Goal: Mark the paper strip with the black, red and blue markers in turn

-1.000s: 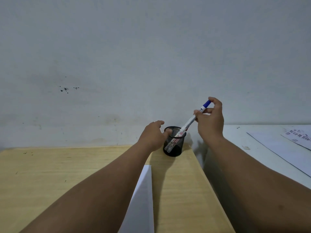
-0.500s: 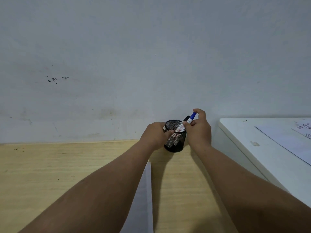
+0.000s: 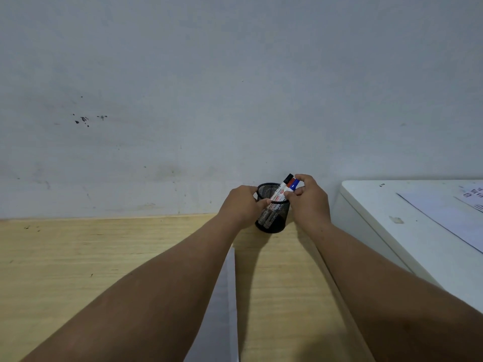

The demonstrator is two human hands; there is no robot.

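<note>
Markers in cup, both hands there

Both forearms bare, extended forward and converging toward the far centre. Left hand: knuckles up, fingers curled, thumb pointing right, closed in a grasp. Right hand: slightly higher than left, wrist bent, index finger arched over the top, thumb below it, fingertips pinched together. The two hands sit near each other, not touching.
</note>
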